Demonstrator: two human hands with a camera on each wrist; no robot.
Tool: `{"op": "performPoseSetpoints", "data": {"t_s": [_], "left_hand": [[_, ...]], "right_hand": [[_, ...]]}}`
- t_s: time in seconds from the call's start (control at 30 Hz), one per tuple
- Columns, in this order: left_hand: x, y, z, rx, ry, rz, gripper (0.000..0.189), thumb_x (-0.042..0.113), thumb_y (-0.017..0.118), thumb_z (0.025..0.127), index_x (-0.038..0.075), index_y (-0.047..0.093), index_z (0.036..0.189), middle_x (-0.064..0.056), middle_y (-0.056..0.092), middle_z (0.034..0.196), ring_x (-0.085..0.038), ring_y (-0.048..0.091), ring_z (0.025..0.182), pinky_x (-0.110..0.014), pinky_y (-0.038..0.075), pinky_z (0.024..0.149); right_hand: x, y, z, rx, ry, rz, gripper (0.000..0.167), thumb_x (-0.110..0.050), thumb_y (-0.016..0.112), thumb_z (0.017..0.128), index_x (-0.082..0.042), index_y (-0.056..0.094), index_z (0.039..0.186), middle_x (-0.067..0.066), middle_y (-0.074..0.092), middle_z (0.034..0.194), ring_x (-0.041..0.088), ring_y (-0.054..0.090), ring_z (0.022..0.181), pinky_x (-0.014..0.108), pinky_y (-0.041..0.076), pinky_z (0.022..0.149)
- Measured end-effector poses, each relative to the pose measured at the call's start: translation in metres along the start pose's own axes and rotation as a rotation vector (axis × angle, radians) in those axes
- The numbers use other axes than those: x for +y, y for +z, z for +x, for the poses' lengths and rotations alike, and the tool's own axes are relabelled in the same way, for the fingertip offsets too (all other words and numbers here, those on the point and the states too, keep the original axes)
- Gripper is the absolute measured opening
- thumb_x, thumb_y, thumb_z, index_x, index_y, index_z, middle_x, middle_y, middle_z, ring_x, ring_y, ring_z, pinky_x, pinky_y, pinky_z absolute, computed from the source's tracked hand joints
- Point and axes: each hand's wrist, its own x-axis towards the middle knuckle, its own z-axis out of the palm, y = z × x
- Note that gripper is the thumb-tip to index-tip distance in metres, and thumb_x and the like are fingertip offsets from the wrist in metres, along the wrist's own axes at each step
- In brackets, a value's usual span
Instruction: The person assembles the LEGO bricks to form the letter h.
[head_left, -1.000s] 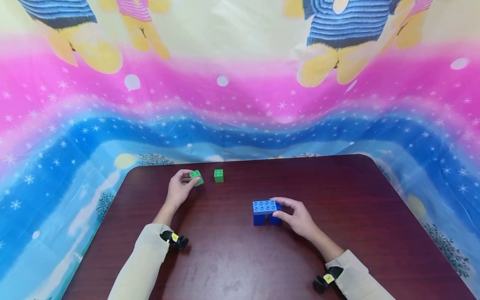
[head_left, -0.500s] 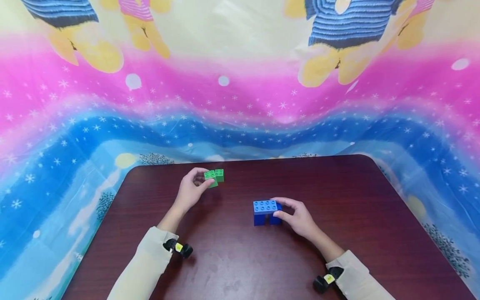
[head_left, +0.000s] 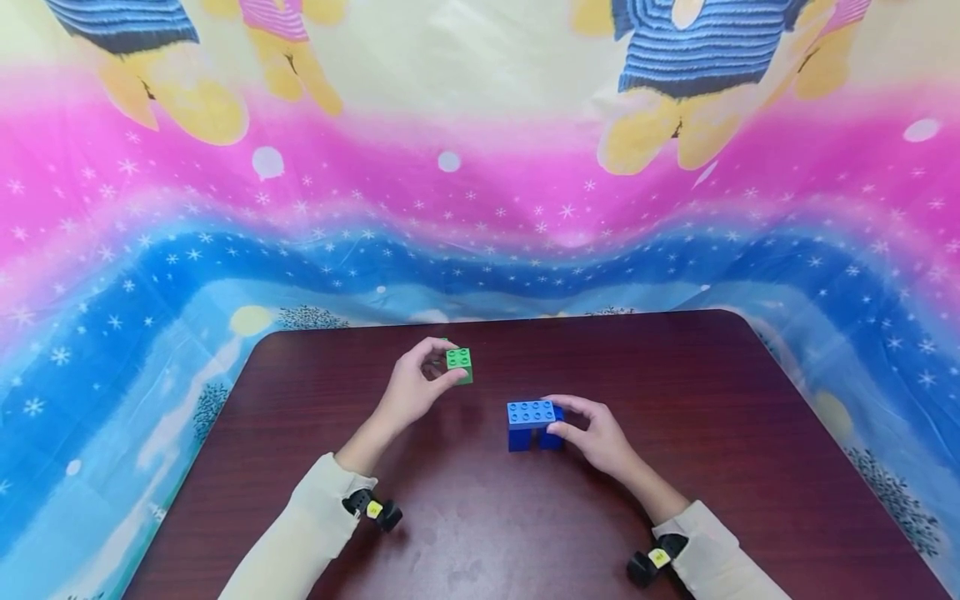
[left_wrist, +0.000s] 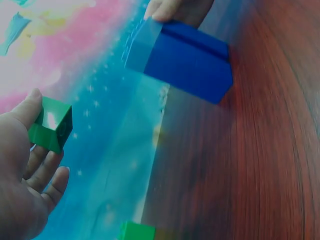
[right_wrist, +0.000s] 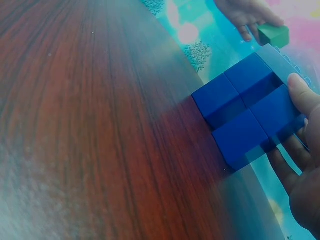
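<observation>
My left hand point(head_left: 415, 382) pinches a green brick point(head_left: 459, 365) between thumb and fingers, up off the table point(head_left: 465, 517), studs on top. My fingers take it from its left, and its underside seems uncovered, which I judge a good hold for placing it, provided I carry it level and don't squeeze it askew. Behind that hand a sliver of another green brick point(left_wrist: 138, 231) shows; my knuckles should stay clear of it. Further right, near the held brick but apart from it, the blue stack point(head_left: 531, 414) stands upright on the table: dark legs with a gap between them, bridged by a lighter top with bare studs. My right hand point(head_left: 600, 433) grips its right end, thumb on the near side. That looks like a sound brace; a light, steady hold should stop the legs from skidding or spreading, and too hard a pinch could twist them.
</observation>
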Motion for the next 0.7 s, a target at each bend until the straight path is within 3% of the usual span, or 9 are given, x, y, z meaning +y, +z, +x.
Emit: {"op": "performPoseSetpoints", "data": {"t_s": [0.37,0.7], "left_hand": [[0.016,0.021,-0.001,-0.056,0.037,-0.018,0.038,0.017,0.084,0.086,0.013,0.066,0.119,-0.002,0.067,0.097,-0.017,0.063,0.080,-0.034,0.057,0.072],[0.025,0.044,-0.006,-0.111,0.064,-0.057,0.037,0.019,0.085,0.085,0.013,0.066,0.116,-0.002,0.068,0.097,-0.017,0.063,0.079,-0.032,0.056,0.072]], "right_hand": [[0.000,0.000,0.001,-0.001,-0.014,0.005,0.040,-0.018,0.076,0.093,-0.012,0.068,0.132,0.006,0.070,0.125,0.018,0.065,0.106,0.032,0.053,0.093],[0.002,0.000,0.001,-0.007,0.001,0.022,0.039,-0.017,0.076,0.093,-0.011,0.068,0.131,0.006,0.070,0.124,0.017,0.065,0.107,0.028,0.052,0.093]]}}
